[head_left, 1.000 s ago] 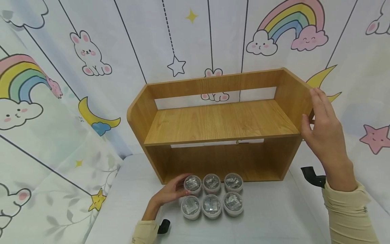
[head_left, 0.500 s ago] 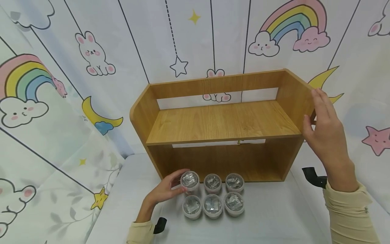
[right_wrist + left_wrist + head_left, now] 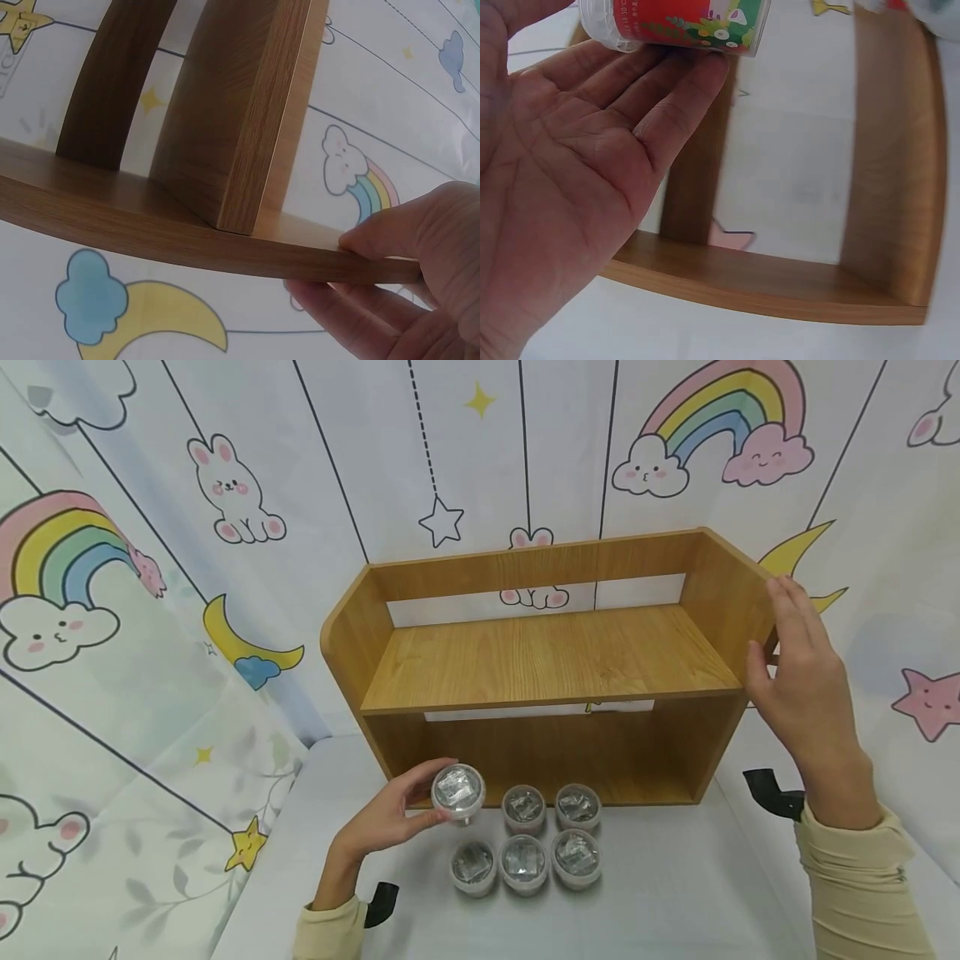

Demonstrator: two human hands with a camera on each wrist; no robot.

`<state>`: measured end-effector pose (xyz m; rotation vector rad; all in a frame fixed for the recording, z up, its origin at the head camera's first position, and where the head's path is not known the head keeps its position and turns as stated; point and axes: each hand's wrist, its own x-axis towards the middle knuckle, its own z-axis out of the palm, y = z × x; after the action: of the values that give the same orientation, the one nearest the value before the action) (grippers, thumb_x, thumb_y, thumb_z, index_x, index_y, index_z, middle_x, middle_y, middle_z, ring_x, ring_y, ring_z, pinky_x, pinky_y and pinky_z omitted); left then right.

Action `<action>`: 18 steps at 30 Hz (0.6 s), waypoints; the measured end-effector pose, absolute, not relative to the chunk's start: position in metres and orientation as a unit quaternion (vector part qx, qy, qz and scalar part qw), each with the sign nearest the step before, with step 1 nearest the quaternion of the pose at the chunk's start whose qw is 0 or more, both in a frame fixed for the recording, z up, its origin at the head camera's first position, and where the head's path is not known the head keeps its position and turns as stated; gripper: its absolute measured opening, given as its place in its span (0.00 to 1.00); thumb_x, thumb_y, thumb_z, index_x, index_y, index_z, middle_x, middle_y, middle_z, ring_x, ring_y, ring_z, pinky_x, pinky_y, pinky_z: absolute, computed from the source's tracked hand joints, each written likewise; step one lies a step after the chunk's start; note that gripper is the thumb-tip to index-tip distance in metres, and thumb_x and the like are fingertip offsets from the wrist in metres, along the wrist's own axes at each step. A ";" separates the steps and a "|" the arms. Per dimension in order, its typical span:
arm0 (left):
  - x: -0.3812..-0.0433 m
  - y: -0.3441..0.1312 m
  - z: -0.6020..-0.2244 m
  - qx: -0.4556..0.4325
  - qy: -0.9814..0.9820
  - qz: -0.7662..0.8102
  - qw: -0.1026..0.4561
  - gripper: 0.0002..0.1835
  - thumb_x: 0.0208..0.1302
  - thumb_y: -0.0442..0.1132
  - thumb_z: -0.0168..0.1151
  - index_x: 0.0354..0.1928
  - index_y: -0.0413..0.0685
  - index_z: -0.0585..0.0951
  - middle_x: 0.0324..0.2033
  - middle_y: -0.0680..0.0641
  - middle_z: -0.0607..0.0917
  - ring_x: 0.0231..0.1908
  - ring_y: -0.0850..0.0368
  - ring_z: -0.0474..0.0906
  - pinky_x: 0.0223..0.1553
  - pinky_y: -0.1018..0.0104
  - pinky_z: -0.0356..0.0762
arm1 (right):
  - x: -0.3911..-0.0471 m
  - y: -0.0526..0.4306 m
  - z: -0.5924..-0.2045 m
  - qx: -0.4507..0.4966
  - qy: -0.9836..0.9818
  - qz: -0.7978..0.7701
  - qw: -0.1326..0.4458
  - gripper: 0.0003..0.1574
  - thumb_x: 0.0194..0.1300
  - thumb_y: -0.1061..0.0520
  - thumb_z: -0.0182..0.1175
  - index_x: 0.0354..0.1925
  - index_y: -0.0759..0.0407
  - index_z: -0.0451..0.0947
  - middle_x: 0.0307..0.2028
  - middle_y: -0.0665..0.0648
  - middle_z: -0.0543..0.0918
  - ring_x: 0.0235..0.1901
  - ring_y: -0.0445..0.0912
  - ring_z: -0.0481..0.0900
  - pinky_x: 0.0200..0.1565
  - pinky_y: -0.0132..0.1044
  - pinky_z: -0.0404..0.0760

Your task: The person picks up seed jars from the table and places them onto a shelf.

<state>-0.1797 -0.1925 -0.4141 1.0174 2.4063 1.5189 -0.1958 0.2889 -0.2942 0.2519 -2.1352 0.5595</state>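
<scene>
Cartoon-printed fabric (image 3: 540, 452) backs the white surface (image 3: 675, 902). Head view: left hand (image 3: 386, 814), nearer the lower bay, grips a tub (image 3: 459, 787), axis roughly upright, at the lower left front of the wooden shelf (image 3: 555, 656); five tubs (image 3: 524, 864) stand before the shelf. Left wrist view: fingers (image 3: 679, 109) curl against clear plastic, red-green label (image 3: 705, 26). Right wrist view: right hand (image 3: 420, 277) pinches the shelf's wood-grained side panel (image 3: 135, 236).

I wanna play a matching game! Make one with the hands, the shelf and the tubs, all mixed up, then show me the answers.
Things:
1. left hand
2. wooden shelf
3. right hand
4. five tubs

Matches:
A. holding a side panel
B. in two rows on the white table
C. holding one tub
D. brown, with two levels

Answers: 1-C, 2-D, 3-A, 4-B
</scene>
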 end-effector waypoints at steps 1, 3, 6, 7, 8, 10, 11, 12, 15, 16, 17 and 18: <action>-0.179 -0.192 -0.411 0.337 0.795 0.502 0.057 0.35 0.62 0.35 0.69 0.70 0.44 0.67 0.63 0.48 0.74 0.60 0.50 0.73 0.59 0.61 0.73 | -0.196 0.289 -0.294 0.102 -0.861 0.225 0.444 0.48 0.62 0.74 0.58 0.76 0.56 0.56 0.74 0.58 0.59 0.67 0.62 0.65 0.44 0.68 0.74; -0.176 -0.192 -0.403 0.341 0.794 0.501 0.050 0.36 0.61 0.35 0.70 0.70 0.44 0.67 0.63 0.48 0.74 0.61 0.51 0.73 0.60 0.61 0.72 | -0.196 0.289 -0.294 0.102 -0.861 0.225 0.445 0.48 0.61 0.75 0.58 0.75 0.56 0.56 0.74 0.58 0.59 0.67 0.62 0.65 0.44 0.68 0.74; -0.174 -0.193 -0.393 0.349 0.793 0.498 0.041 0.36 0.61 0.34 0.70 0.70 0.44 0.67 0.63 0.48 0.74 0.61 0.50 0.72 0.61 0.61 0.71 | -0.196 0.288 -0.294 0.103 -0.861 0.223 0.446 0.48 0.61 0.75 0.58 0.75 0.56 0.56 0.74 0.58 0.59 0.67 0.62 0.65 0.44 0.68 0.74; -0.174 -0.193 -0.389 0.352 0.792 0.497 0.037 0.36 0.62 0.34 0.69 0.70 0.44 0.67 0.63 0.48 0.74 0.61 0.50 0.72 0.61 0.61 0.71 | -0.196 0.288 -0.294 0.104 -0.861 0.223 0.446 0.48 0.61 0.75 0.58 0.75 0.56 0.56 0.73 0.58 0.59 0.67 0.62 0.65 0.44 0.68 0.74; -0.173 -0.194 -0.386 0.356 0.791 0.496 0.033 0.35 0.62 0.33 0.69 0.70 0.44 0.67 0.63 0.48 0.74 0.61 0.50 0.72 0.61 0.61 0.71 | -0.196 0.288 -0.294 0.104 -0.860 0.223 0.446 0.48 0.61 0.75 0.58 0.75 0.56 0.56 0.73 0.59 0.60 0.67 0.62 0.65 0.44 0.67 0.75; -0.173 -0.196 -0.379 0.362 0.790 0.494 0.025 0.35 0.62 0.32 0.69 0.70 0.44 0.67 0.62 0.47 0.74 0.60 0.50 0.73 0.60 0.60 0.72 | -0.196 0.288 -0.294 0.104 -0.860 0.223 0.446 0.48 0.61 0.75 0.58 0.75 0.56 0.56 0.73 0.59 0.60 0.67 0.62 0.65 0.44 0.68 0.75; -0.172 -0.197 -0.376 0.363 0.790 0.493 0.021 0.35 0.62 0.31 0.69 0.70 0.44 0.67 0.62 0.47 0.75 0.59 0.50 0.74 0.60 0.60 0.73 | -0.196 0.288 -0.294 0.103 -0.860 0.224 0.446 0.48 0.62 0.75 0.58 0.75 0.56 0.56 0.73 0.59 0.60 0.67 0.62 0.65 0.44 0.67 0.75; -0.172 -0.198 -0.372 0.365 0.790 0.493 0.017 0.35 0.62 0.31 0.68 0.70 0.45 0.67 0.62 0.47 0.75 0.59 0.50 0.74 0.59 0.60 0.73 | -0.196 0.288 -0.294 0.103 -0.860 0.224 0.446 0.47 0.62 0.74 0.58 0.75 0.56 0.56 0.73 0.59 0.60 0.67 0.62 0.65 0.44 0.68 0.75; -0.171 -0.201 -0.363 0.368 0.790 0.490 0.003 0.35 0.61 0.29 0.68 0.70 0.46 0.67 0.61 0.47 0.76 0.57 0.50 0.75 0.57 0.61 0.75 | -0.196 0.288 -0.294 0.101 -0.861 0.225 0.445 0.48 0.62 0.74 0.58 0.75 0.56 0.56 0.73 0.59 0.59 0.67 0.62 0.65 0.44 0.68 0.74; -0.171 -0.202 -0.359 0.370 0.790 0.489 -0.002 0.35 0.61 0.29 0.68 0.70 0.45 0.67 0.61 0.46 0.76 0.57 0.50 0.75 0.57 0.62 0.75 | -0.195 0.288 -0.294 0.101 -0.861 0.224 0.446 0.48 0.62 0.75 0.58 0.75 0.56 0.56 0.73 0.59 0.59 0.67 0.62 0.65 0.45 0.68 0.74; -0.171 -0.203 -0.356 0.372 0.790 0.488 -0.007 0.35 0.61 0.29 0.68 0.70 0.45 0.67 0.61 0.46 0.76 0.57 0.50 0.75 0.57 0.62 0.75 | -0.195 0.288 -0.294 0.101 -0.861 0.224 0.446 0.48 0.62 0.75 0.58 0.75 0.56 0.56 0.73 0.59 0.59 0.67 0.62 0.65 0.45 0.67 0.74; -0.171 -0.203 -0.353 0.374 0.790 0.486 -0.011 0.35 0.61 0.28 0.68 0.70 0.45 0.67 0.61 0.45 0.75 0.57 0.50 0.75 0.57 0.62 0.75 | -0.195 0.288 -0.294 0.101 -0.861 0.223 0.447 0.48 0.61 0.75 0.58 0.75 0.56 0.56 0.73 0.59 0.60 0.67 0.62 0.65 0.45 0.67 0.74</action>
<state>-0.1707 -0.2034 -0.3531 1.1833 2.4992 1.5381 -0.1950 0.2882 -0.2943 0.2496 -2.1314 0.5522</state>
